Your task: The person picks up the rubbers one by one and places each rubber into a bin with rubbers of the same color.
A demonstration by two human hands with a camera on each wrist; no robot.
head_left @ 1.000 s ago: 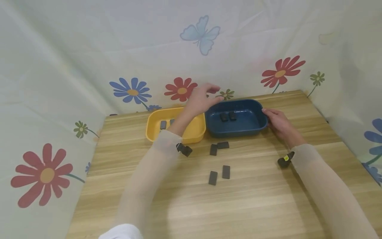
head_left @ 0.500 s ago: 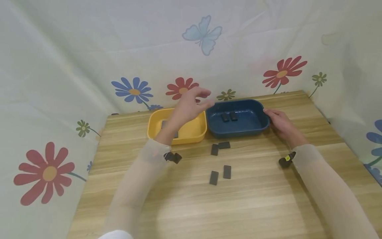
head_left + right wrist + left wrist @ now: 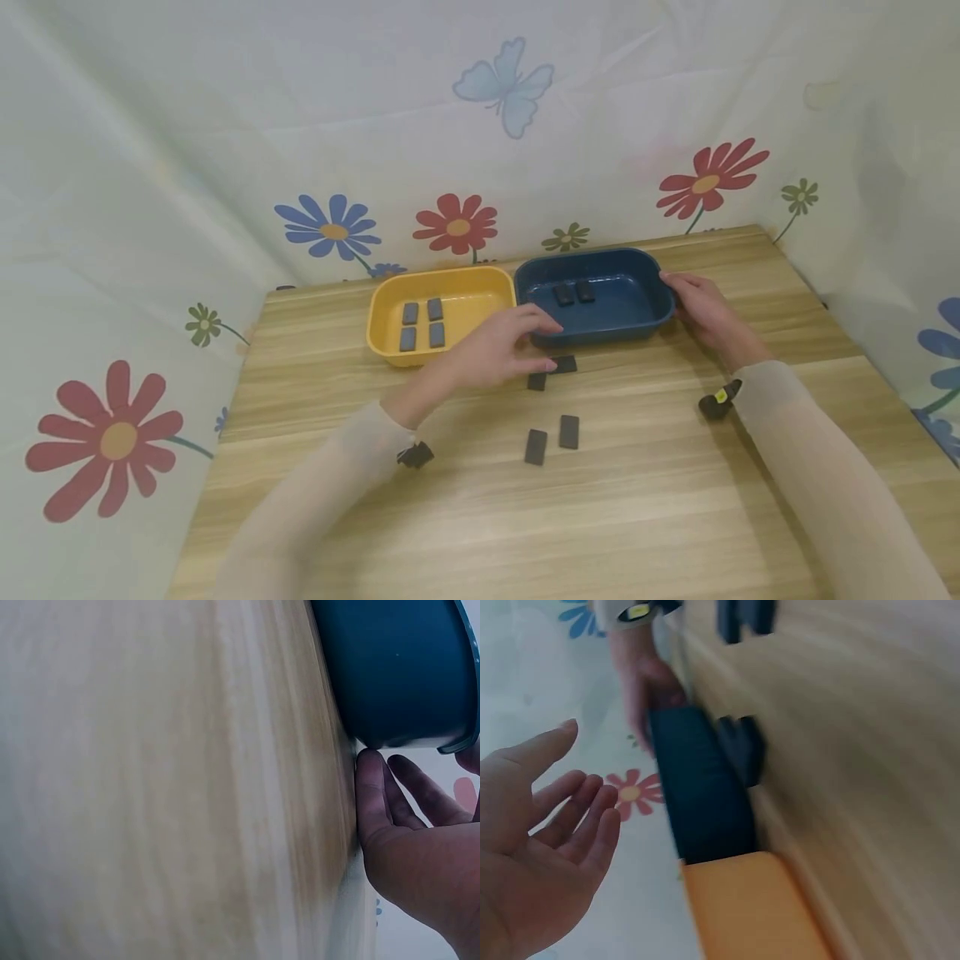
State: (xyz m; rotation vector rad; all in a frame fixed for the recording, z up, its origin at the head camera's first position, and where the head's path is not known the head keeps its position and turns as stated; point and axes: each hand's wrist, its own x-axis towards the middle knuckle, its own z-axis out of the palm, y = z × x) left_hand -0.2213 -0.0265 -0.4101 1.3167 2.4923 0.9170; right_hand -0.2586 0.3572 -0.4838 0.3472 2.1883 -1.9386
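In the head view my left hand (image 3: 495, 348) hovers in front of the two containers, thumb and fingers apart around nothing. Its fingertips overlap two small dark rectangular tiles (image 3: 564, 364) and the near rim of the blue container (image 3: 626, 312). The left wrist view shows the same hand (image 3: 555, 847) with relaxed fingers and a bare palm. My right hand (image 3: 705, 310) holds the right end of the blue container, thumb at the rim and fingers (image 3: 373, 784) low against the outer wall. Two dark tiles (image 3: 585, 292) lie inside this container.
A yellow container (image 3: 476, 304) stands against the blue one's left side, with several grey tiles (image 3: 437, 335) in two rows. Nearer on the wooden table (image 3: 637, 517) lie two more dark tiles (image 3: 569, 432). A flower-printed cloth (image 3: 600, 108) rises behind the table.
My left hand has come down and toward me, from above the containers' far side to the dark tiles in front. The yellow container's tiles are uncovered. My right hand stays in place.
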